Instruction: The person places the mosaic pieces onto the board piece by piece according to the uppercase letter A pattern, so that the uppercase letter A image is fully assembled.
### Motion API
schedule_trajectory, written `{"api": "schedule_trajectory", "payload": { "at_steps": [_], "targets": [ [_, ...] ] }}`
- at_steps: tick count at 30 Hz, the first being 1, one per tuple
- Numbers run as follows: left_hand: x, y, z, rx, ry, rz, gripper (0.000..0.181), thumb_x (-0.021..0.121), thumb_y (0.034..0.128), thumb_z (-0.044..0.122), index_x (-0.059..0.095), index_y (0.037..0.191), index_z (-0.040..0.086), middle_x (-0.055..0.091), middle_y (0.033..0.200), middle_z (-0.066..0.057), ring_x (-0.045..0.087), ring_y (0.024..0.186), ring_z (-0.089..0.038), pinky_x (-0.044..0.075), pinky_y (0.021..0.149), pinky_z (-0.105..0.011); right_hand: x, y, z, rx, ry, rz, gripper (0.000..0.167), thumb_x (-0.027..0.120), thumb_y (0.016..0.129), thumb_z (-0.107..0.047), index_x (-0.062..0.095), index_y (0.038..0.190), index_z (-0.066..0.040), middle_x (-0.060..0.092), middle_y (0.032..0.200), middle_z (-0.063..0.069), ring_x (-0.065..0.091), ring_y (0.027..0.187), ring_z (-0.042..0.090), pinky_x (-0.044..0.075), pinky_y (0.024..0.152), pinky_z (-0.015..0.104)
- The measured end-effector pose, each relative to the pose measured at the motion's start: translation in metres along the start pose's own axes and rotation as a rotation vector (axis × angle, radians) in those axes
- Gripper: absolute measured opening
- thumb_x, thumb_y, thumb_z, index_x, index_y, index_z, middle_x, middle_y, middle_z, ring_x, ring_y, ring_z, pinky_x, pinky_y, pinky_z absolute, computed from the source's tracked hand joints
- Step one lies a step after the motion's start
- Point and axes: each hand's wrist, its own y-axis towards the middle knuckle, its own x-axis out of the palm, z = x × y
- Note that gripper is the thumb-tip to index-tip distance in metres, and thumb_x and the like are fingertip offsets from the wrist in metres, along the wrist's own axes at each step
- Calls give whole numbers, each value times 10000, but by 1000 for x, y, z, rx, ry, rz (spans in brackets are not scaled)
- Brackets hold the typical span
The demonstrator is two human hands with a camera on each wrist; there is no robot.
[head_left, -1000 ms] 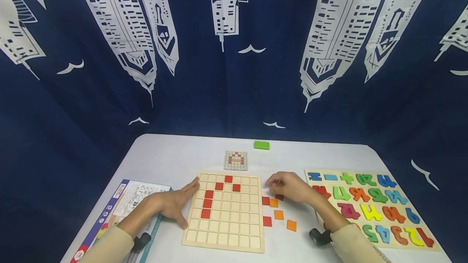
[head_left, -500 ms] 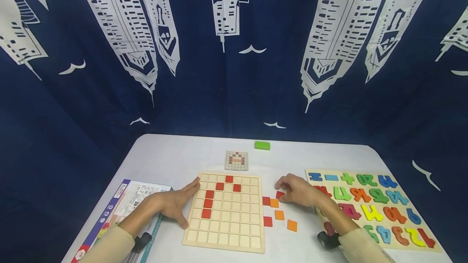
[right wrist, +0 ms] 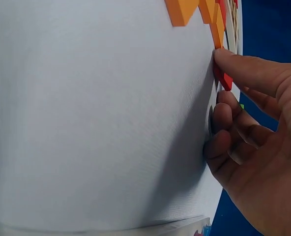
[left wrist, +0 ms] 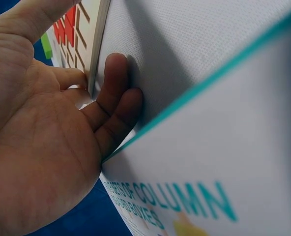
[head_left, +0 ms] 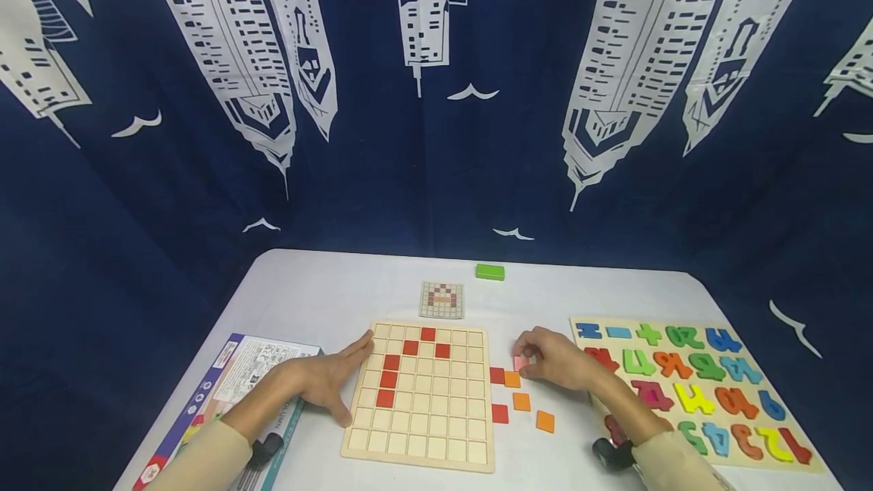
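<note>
A wooden grid board (head_left: 430, 415) lies mid-table with several red tiles set in its upper left part. My left hand (head_left: 323, 385) rests with spread fingers along the board's left edge; in the left wrist view the palm of the left hand (left wrist: 42, 123) shows beside the board's side (left wrist: 100, 39). Right of the board, my right hand (head_left: 555, 357) pinches a red tile (head_left: 520, 363) between thumb and fingers. The right wrist view shows the right hand (right wrist: 263, 132) with its thumb against the red tile (right wrist: 222, 76). Loose red tiles (head_left: 500, 414) and orange tiles (head_left: 521, 401) lie nearby.
A small pattern card (head_left: 441, 300) lies behind the board, a green block (head_left: 489, 272) near the back edge. On the left is a printed box (head_left: 239, 370), partly under the left forearm. A board of coloured letters and numbers (head_left: 696, 362) lies to the right, under the right forearm.
My right hand has moved slightly right and nearer, closing on the red tile, which now looks tilted and paler. The left hand has stayed on the board's edge.
</note>
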Motion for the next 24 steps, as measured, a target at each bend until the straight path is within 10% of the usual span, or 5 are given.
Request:
{"api": "schedule_trajectory", "payload": {
  "at_steps": [24],
  "targets": [
    [-1, -1, 0, 4, -24, -4, 1250, 851, 544, 371, 96, 1474, 17, -79, 1542, -82, 109, 1386, -258, 254, 1063, -448, 4, 0, -8, -25, 100, 68, 150, 710, 799, -177, 622, 892, -255, 569, 750, -95, 530, 698, 114, 458, 614, 241]
  ]
}}
